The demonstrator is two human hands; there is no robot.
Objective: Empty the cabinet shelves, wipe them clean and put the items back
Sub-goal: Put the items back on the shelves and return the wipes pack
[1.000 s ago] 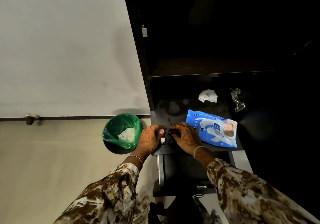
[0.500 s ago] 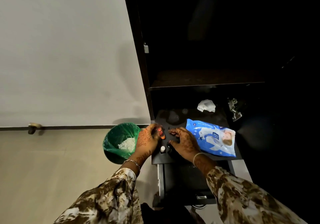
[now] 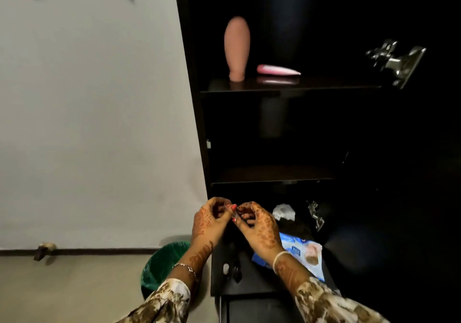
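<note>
The dark cabinet stands open before me. On its upper shelf [image 3: 324,86] a beige tube [image 3: 237,48] stands cap-down, and a pink tube [image 3: 277,70] lies beside it. The middle shelf [image 3: 274,173] looks bare. My left hand [image 3: 212,220] and my right hand [image 3: 259,225] meet fingertip to fingertip above the low black ledge [image 3: 249,287], both curled around a small dark item that is mostly hidden. On the ledge lie a white-capped little bottle [image 3: 226,267], small dark bottles [image 3: 236,274], a blue wipes packet [image 3: 304,252] and a crumpled white tissue [image 3: 284,211].
A bin with a green liner [image 3: 162,265] stands on the floor left of the ledge, against the pale wall. Metal door hinges [image 3: 396,59] stick out on the cabinet's right side, a second hinge [image 3: 315,214] lower down. A doorstop [image 3: 43,249] sits at the skirting.
Both hands have lifted off the ledge and come together around a small item. My view has tilted up, so the upper shelf with the two tubes now shows.
</note>
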